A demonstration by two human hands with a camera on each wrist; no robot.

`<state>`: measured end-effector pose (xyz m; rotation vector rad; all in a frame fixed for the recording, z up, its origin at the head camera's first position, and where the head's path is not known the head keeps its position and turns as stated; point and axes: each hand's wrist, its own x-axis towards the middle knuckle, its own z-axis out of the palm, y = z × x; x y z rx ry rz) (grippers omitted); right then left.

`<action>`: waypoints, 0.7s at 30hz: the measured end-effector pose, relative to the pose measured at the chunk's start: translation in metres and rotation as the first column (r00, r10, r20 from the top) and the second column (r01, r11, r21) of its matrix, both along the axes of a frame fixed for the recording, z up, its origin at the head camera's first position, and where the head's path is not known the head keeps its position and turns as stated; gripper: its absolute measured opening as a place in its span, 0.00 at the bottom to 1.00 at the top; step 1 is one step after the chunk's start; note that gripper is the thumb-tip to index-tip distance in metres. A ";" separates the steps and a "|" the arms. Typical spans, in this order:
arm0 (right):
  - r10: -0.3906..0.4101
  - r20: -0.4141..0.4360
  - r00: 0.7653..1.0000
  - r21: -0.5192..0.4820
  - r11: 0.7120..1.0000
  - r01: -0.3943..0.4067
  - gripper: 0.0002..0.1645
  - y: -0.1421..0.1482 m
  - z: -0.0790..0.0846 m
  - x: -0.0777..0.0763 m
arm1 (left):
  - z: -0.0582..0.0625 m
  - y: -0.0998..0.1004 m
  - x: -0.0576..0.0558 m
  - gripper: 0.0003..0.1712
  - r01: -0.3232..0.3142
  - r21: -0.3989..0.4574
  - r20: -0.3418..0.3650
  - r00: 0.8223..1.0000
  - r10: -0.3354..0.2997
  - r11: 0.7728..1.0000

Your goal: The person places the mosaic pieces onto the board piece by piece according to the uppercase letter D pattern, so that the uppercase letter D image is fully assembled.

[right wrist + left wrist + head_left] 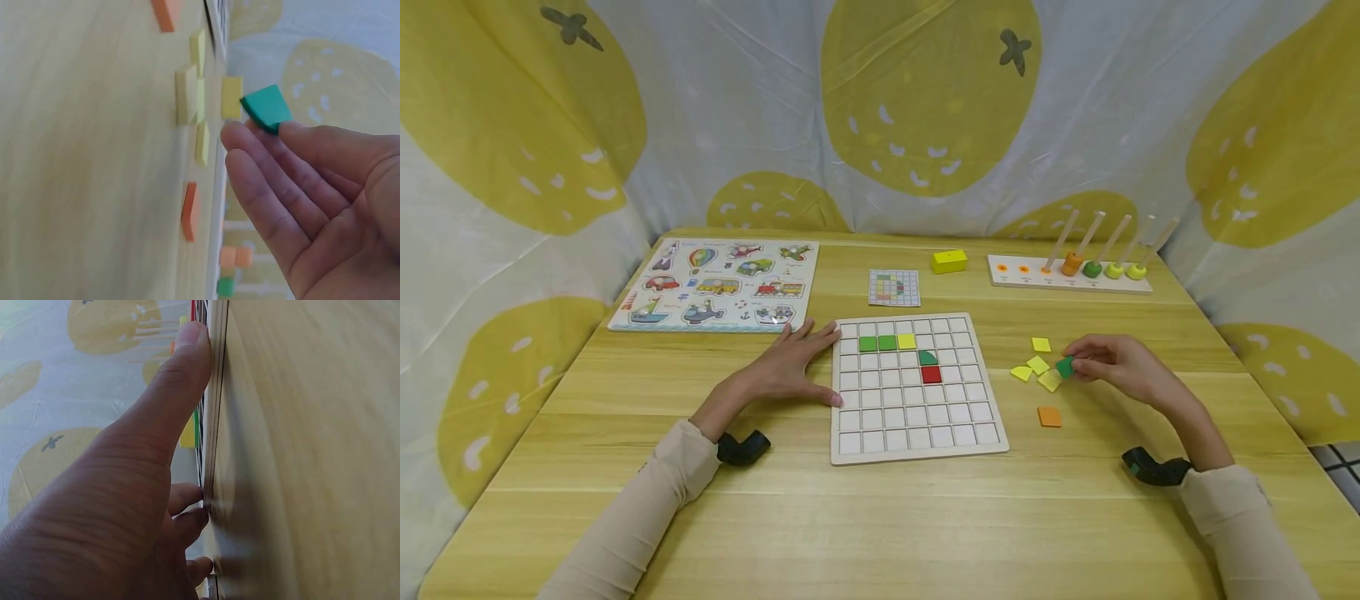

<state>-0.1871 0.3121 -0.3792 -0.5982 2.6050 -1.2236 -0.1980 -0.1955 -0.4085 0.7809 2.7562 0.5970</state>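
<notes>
Between the thumb and fingers of my right hand (1123, 365) a green tile (267, 107) is pinched above the table; its rounded edge shows in the right wrist view. Beneath it lie several loose yellow tiles (1038, 365), with an orange square tile (1049, 417) closer to me. My left hand (786, 364) is spread at the left side of a white grid board (917, 457), its thumb touching the rim. On the board sit two green squares (877, 343), a yellow square (907, 342), a green quarter-round tile (927, 358) and a red square (931, 375).
Behind the board lie a small pattern card (894, 287) and a yellow block (949, 262). A vehicle picture puzzle (718, 283) is at the back left. A peg stand (1067, 283) with upright rods and coloured beads stands at the back right. Fruit-print curtains (925, 100) enclose the table.
</notes>
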 end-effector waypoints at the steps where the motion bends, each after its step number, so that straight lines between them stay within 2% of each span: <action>1: 0.006 0.008 1.000 -0.010 1.000 -0.006 0.13 -0.003 0.001 -0.002 | 0.000 0.000 0.000 0.65 0.003 0.003 -0.003 1.000 -0.003 1.000; 9: 0.052 0.104 0.993 -0.084 0.996 -0.043 0.14 -0.030 0.003 -0.014 | -0.001 0.000 0.000 0.64 0.006 0.007 -0.003 1.000 -0.006 1.000; 15: 0.111 0.109 0.988 -0.122 0.988 -0.097 0.13 -0.043 0.000 -0.021 | -0.002 -0.001 -0.001 0.65 0.001 -0.004 0.004 1.000 -0.001 1.000; 21: 0.116 0.096 0.989 -0.122 0.987 -0.104 0.12 -0.055 -0.001 -0.023 | -0.003 -0.001 -0.002 0.65 -0.001 -0.005 0.006 1.000 0.001 1.000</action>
